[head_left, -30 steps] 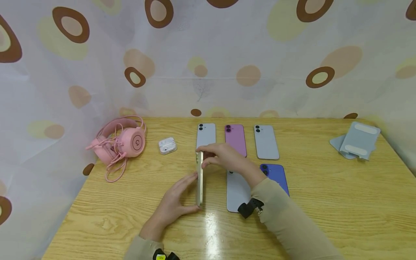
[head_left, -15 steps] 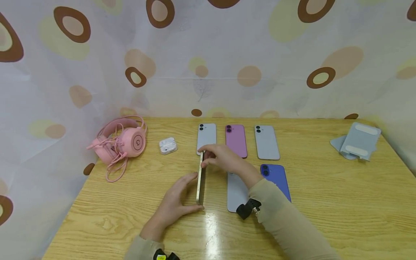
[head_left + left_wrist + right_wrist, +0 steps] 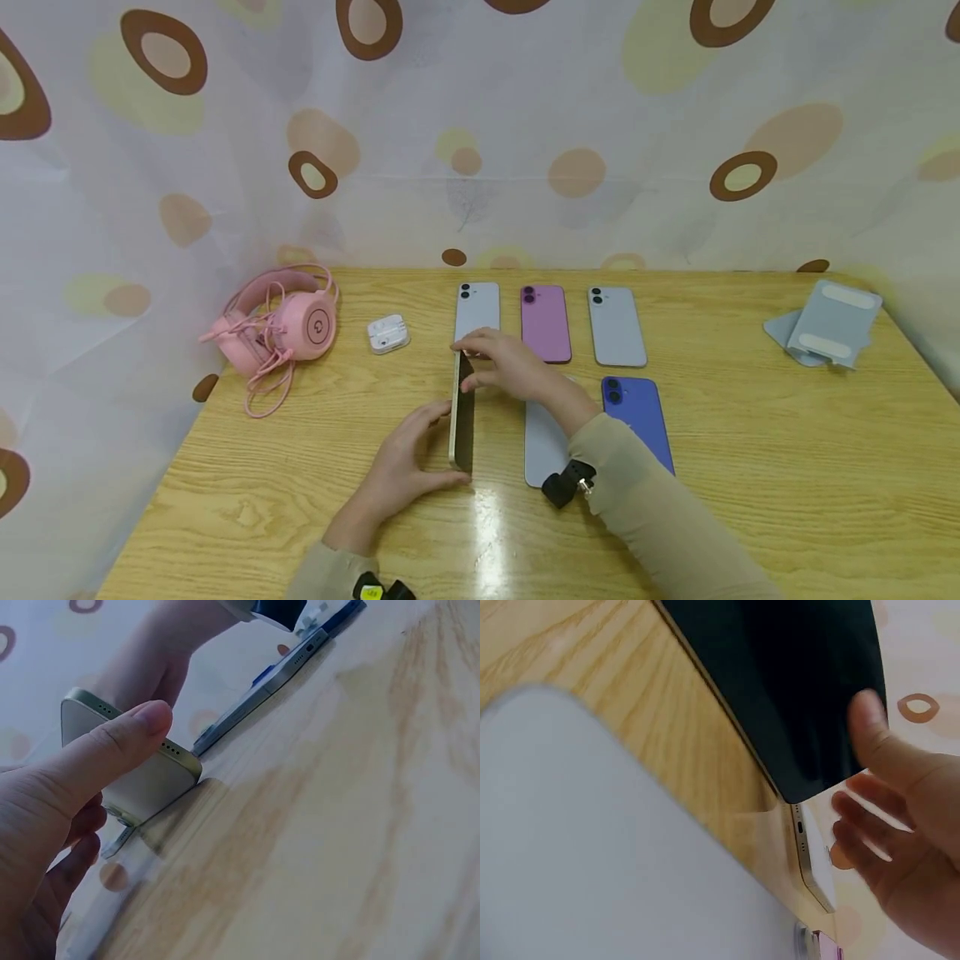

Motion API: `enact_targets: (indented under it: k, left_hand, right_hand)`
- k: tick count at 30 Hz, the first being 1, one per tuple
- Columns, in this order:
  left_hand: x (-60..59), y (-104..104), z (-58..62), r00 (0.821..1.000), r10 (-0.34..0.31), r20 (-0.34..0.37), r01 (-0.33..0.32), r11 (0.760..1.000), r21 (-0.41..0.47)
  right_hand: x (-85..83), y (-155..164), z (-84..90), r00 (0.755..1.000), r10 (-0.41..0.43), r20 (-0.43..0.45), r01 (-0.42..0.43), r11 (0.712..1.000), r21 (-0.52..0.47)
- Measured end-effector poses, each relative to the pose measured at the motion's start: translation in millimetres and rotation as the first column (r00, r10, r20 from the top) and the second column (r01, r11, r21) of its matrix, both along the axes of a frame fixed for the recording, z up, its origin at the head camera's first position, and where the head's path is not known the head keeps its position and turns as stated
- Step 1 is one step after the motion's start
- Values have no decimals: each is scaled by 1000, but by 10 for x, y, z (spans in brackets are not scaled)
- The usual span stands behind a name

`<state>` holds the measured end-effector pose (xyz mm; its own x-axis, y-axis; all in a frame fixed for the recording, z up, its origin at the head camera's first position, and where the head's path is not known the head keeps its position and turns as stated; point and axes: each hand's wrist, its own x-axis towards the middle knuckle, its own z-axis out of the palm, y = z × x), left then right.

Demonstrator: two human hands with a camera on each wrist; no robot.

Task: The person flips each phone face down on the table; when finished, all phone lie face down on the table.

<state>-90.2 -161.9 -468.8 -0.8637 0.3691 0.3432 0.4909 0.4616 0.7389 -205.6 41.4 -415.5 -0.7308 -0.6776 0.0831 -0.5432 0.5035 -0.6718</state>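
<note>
Bare desk (image 3: 787,467) right of the blue phone (image 3: 637,417) and along the near edge — open passage. Back row blocked: pale phone (image 3: 477,307), purple phone (image 3: 545,323), grey phone (image 3: 617,327) side by side, narrow gaps. Far left holds pink headphones (image 3: 281,329) and earbud case (image 3: 387,334); grey stand (image 3: 825,325) fills the right rear corner. Curtain (image 3: 525,125) walls the back.

Table (image 3: 750,467) is light wood-grain with a glossy varnish that throws a bright glare patch; the phone on edge (image 3: 461,412) shows a smooth pale-gold metallic-looking frame, matt pale back (image 3: 142,784) and glossy black glass screen (image 3: 795,682). Flat phones have smooth satin backs: pale blue (image 3: 477,307), purple (image 3: 545,323), grey-blue (image 3: 617,327), deep blue (image 3: 637,412). Headphones (image 3: 288,327) are glossy pink plastic, earbud case (image 3: 387,333) shiny white plastic, backdrop (image 3: 525,125) thin printed cloth.
</note>
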Motion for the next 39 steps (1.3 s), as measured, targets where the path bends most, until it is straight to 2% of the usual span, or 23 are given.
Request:
enact_targets:
  k: [3, 7, 14, 23, 30, 39]
  left_hand:
    - [8, 1, 17, 999, 35, 37, -35, 999, 1]
    - [10, 4, 7, 995, 76, 63, -72, 995, -66]
    - [5, -12, -31, 991, 130, 20, -124, 976, -180]
    - [-14, -28, -20, 976, 199, -84, -215, 929, -300]
    - [-19, -26, -20, 970, 220, -104, -242, 915, -324]
    - [-12, -20, -16, 972, 225, -62, -232, 915, -330]
  right_hand:
    - [4, -13, -44, 1000, -3, 31, 1, 998, 63]
    - [13, -6, -114, 998, -31, 61, 24, 994, 111]
    - [17, 6, -138, 997, -40, 73, 31, 993, 117]
    - [19, 7, -126, 998, -30, 58, 23, 993, 120]
    - [26, 3, -85, 998, -23, 54, 17, 993, 118]
    - [30, -17, -99, 999, -17, 47, 10, 990, 142]
